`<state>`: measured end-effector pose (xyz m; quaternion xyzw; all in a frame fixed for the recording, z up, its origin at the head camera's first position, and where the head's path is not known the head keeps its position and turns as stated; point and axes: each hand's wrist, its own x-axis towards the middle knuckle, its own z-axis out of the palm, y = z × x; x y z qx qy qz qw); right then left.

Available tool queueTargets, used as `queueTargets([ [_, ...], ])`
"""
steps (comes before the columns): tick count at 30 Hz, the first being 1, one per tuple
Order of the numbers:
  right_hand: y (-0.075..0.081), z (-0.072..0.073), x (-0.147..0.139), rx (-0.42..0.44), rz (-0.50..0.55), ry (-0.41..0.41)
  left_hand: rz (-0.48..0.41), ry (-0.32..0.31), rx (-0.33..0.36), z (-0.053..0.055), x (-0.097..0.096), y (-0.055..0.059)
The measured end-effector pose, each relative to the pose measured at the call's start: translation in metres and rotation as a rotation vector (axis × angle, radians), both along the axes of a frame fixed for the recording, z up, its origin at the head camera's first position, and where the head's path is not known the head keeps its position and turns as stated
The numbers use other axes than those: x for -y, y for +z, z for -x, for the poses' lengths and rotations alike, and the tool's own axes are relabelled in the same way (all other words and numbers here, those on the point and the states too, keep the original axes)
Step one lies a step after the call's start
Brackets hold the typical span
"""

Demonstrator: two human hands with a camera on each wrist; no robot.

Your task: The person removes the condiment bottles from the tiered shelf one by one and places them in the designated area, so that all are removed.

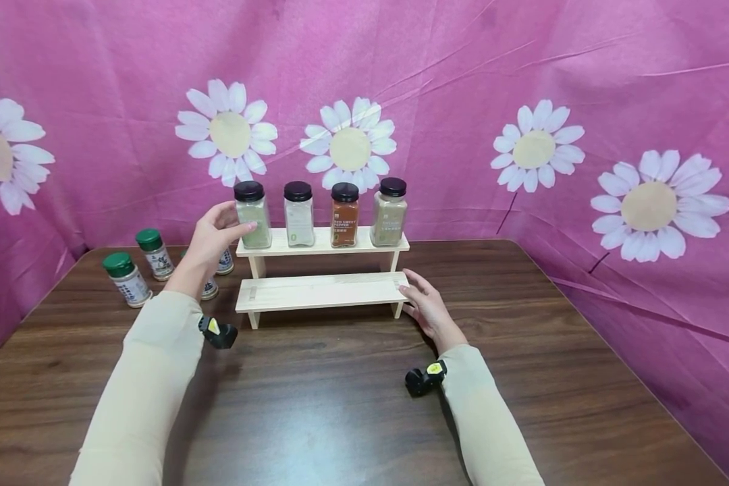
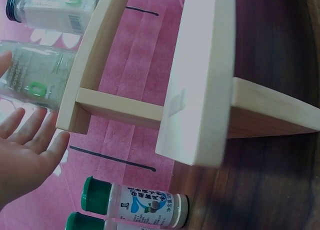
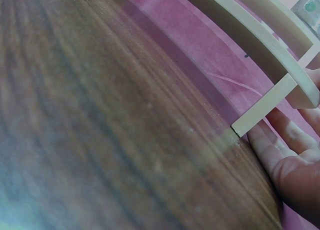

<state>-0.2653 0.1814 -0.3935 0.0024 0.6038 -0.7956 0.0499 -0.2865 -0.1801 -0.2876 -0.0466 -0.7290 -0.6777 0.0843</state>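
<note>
A two-tier wooden rack (image 1: pixel 322 291) stands on the table, with a row of square, black-lidded spice jars on its upper shelf. My left hand (image 1: pixel 209 236) is at the leftmost jar, which has pale green contents (image 1: pixel 255 236). Its thumb lies across the jar's front; in the left wrist view the other fingers (image 2: pixel 35 132) are fairly straight along the jar's side. Further right stand a jar of white contents (image 1: pixel 300 226), a red sweet pepper jar (image 1: pixel 344 219) and a beige-filled jar (image 1: pixel 389 219). My right hand (image 1: pixel 426 307) grips the lower shelf's right end, thumb on top and fingers lower.
Green-capped round shakers stand left of the rack: one in front (image 1: pixel 130 283), one behind (image 1: pixel 156 256), others partly hidden by my left arm. A pink cloth with daisies (image 1: pixel 449 135) hangs behind the brown wooden table (image 1: pixel 316 405).
</note>
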Motion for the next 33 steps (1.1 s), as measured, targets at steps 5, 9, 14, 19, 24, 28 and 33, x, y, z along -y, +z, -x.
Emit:
queueTargets([
  [5, 0.0, 0.001, 0.0, 0.003, 0.006, -0.003, -0.005, -0.015, -0.016, 0.006, 0.002, 0.0],
  [9, 0.0, 0.001, 0.0, 0.003, 0.01, -0.003, -0.019, -0.045, -0.013, 0.007, 0.003, 0.0],
  [14, 0.0, 0.002, 0.001, 0.001, 0.01, -0.005, -0.051, -0.082, -0.001, 0.01, 0.005, -0.002],
  [19, 0.001, 0.003, 0.001, 0.005, 0.006, -0.01, -0.046, -0.073, 0.002, 0.009, 0.006, -0.001],
  [24, 0.002, 0.003, 0.001, 0.003, 0.005, -0.009, 0.007, -0.05, 0.001, 0.003, 0.006, 0.0],
  [28, 0.001, 0.003, 0.001, 0.004, -0.005, -0.007, 0.068, -0.03, 0.008, -0.004, 0.007, 0.001],
  [33, 0.001, 0.001, 0.001, 0.014, -0.011, -0.009, 0.103, -0.018, 0.007, -0.013, 0.009, 0.001],
])
